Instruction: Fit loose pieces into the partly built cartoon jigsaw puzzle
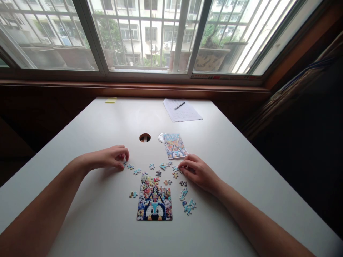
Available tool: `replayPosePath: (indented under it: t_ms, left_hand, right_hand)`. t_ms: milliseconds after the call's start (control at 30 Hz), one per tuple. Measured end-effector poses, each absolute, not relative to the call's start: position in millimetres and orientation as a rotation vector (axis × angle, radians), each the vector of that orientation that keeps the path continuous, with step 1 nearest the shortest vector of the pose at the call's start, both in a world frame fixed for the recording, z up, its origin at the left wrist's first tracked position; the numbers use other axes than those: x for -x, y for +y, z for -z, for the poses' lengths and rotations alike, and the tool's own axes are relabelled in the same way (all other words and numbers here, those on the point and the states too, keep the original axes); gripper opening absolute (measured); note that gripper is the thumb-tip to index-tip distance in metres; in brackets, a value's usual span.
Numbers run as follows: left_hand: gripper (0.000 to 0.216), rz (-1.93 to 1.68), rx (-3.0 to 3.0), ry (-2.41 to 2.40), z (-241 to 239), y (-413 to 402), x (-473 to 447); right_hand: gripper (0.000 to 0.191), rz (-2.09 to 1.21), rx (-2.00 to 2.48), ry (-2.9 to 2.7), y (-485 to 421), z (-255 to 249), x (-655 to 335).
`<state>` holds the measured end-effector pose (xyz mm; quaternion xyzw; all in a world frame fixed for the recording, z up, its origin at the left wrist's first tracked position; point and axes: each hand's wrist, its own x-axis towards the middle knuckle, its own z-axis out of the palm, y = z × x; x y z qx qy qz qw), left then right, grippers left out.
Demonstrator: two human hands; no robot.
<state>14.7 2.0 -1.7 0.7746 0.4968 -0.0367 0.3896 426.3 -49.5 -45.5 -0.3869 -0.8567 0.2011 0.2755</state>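
Observation:
A partly assembled jigsaw puzzle (154, 200) with a blue cartoon dog's face lies flat on the white table, its upper edge uneven. My left hand (114, 157) is beyond it to the left, fingers curled and thumb and fingertips closed around a small puzzle piece (125, 164). On the other side, my right hand (198, 170) rests with its fingertips pinched at another piece, mostly covered by them. Loose blue pieces (163, 166) and dark pieces (183, 183) lie scattered between the hands and down the puzzle's right side. One piece (133, 194) sits alone to its left.
A printed picture sheet (175, 145) of the same dog lies past the puzzle, partly over a round silver cover (161, 138). Left of that is a round hole (145, 137) in the table (107, 221). Papers (184, 113) with a pen (179, 105) and yellow sticky notes (110, 100) lie farther back.

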Motion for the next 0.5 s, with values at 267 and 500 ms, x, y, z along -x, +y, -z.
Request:
replayPosePath:
  t_ms: [267,500]
  left_hand:
    - [0.029,0.085,-1.955,1.281,-1.6,0.1,-17.9]
    - [0.03,0.081,-1.971,1.28,0.2,0.5,-16.6]
  right_hand:
    - [0.013,-0.528,1.035,-2.299,-48.9,44.5,-426.2]
    - [0.013,-0.534,1.033,-2.29,-49.1,44.8,-425.7]
